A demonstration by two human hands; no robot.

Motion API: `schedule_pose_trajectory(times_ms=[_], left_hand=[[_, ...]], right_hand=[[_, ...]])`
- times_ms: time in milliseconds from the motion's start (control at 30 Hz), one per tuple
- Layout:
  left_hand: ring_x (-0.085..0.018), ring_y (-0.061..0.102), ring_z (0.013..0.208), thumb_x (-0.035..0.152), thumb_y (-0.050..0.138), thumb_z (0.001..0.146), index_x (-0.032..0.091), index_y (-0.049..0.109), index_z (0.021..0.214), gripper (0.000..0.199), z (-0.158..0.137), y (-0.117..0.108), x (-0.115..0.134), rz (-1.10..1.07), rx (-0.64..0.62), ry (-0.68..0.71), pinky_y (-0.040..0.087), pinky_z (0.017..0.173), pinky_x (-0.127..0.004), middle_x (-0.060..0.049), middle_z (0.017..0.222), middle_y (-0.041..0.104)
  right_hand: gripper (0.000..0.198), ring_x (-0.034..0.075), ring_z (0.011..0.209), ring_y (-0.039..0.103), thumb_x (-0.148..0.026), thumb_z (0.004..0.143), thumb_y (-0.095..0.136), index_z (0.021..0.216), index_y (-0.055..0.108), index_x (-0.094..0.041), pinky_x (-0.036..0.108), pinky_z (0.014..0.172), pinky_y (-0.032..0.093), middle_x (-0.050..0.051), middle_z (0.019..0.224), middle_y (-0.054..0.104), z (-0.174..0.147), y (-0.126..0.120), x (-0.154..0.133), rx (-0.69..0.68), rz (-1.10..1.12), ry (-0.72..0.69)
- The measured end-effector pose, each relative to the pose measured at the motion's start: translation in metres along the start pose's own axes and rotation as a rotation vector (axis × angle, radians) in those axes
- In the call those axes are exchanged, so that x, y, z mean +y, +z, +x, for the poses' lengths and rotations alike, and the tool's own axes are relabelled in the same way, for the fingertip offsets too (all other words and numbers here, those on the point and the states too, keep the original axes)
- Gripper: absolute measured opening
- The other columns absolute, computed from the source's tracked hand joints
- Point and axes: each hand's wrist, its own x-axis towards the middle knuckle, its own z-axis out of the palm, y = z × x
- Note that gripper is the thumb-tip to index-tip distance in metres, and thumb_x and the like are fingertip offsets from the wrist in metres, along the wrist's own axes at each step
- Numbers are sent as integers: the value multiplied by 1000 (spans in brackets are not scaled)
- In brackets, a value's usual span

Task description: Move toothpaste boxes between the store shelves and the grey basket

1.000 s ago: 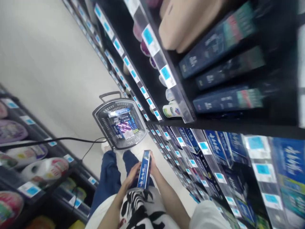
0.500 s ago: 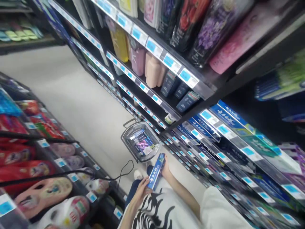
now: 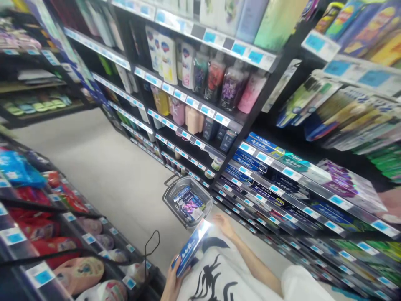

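Note:
My left hand point(image 3: 177, 271) grips the lower end of a blue toothpaste box point(image 3: 189, 248), fingers wrapped around it. The box is tilted in front of my white shirt, with glare on its far end. Beside that end is my right hand point(image 3: 224, 225), its fingers stretched out and apart from the box as far as I can see. Just beyond both hands, a grey shopping basket point(image 3: 167, 205) on the floor holds several dark and purple boxes.
On the right, a shelf point(image 3: 296, 173) carries toothpaste boxes, with toothbrush packs point(image 3: 354, 113) above. Another person's hand point(image 3: 391, 205) shows at the right edge. Bottles point(image 3: 216, 79) line the shelves ahead. Slippers point(image 3: 81, 269) fill the left rack, where a black cord point(image 3: 153, 246) hangs out.
My right hand has come off the box's far end, while my left hand keeps hold and has moved slightly left and down. The view has tilted up, and another person's hand has appeared at right.

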Motion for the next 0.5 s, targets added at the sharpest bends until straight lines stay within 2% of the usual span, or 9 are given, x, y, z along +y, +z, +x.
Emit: schedule_pose_trajectory(times_ms=[33, 100, 167, 233, 300, 367, 433, 500], left_hand=[[-32, 47, 142, 73, 57, 61, 38, 44, 118, 68, 0, -3, -4, -11, -7, -10, 63, 86, -41, -4, 150, 50], [-34, 47, 142, 72, 62, 54, 39, 44, 120, 76, -1, -8, -8, 1, -18, -26, 63, 85, -45, -4, 149, 51], [-37, 49, 140, 70, 67, 50, 36, 46, 116, 77, -2, -8, -10, 34, -44, -33, 63, 86, -46, -5, 145, 55], [-38, 50, 139, 69, 71, 46, 33, 49, 110, 77, -3, -4, -8, 63, -87, -42, 62, 89, -44, -8, 138, 60], [-37, 51, 138, 70, 74, 43, 32, 53, 105, 76, -2, 4, -4, 108, -123, -47, 60, 91, -43, -7, 128, 65], [-36, 55, 135, 73, 74, 42, 33, 56, 100, 73, -3, 16, 0, 165, -134, -19, 59, 91, -43, -5, 118, 68], [-34, 61, 128, 75, 74, 42, 35, 58, 95, 68, -5, 32, 5, 214, -153, 23, 58, 89, -43, -3, 107, 69], [-33, 67, 118, 76, 74, 42, 36, 59, 90, 64, -10, 50, 8, 239, -174, 62, 58, 86, -44, -1, 96, 68]], right_hand=[[45, 30, 105, 65, -49, 69, 79, 103, 70, -22, 45, 96, 51, 11, 109, 71, 3, -19, -19, 88, -20, -90], [40, 29, 111, 63, -51, 85, 61, 110, 69, -21, 47, 102, 48, 13, 120, 68, 11, -64, -62, 396, -222, -385], [45, 29, 125, 55, -49, 94, 48, 124, 64, -19, 50, 112, 40, 15, 132, 63, 20, -110, -106, 649, -464, -597], [51, 28, 135, 47, -46, 99, 38, 135, 57, -15, 49, 118, 34, 17, 141, 57, 30, -151, -143, 746, -675, -704], [55, 29, 142, 39, -44, 100, 34, 142, 50, -12, 49, 120, 29, 18, 151, 48, 41, -184, -171, 773, -855, -714], [58, 33, 144, 36, -45, 101, 36, 145, 47, -9, 52, 119, 27, 22, 153, 45, 52, -206, -192, 766, -996, -642], [59, 37, 139, 44, -49, 99, 41, 140, 51, -6, 56, 116, 31, 28, 143, 53, 63, -220, -209, 728, -1066, -511], [59, 40, 130, 54, -56, 95, 50, 125, 61, -6, 56, 111, 36, 31, 126, 63, 74, -231, -224, 662, -1043, -383]])
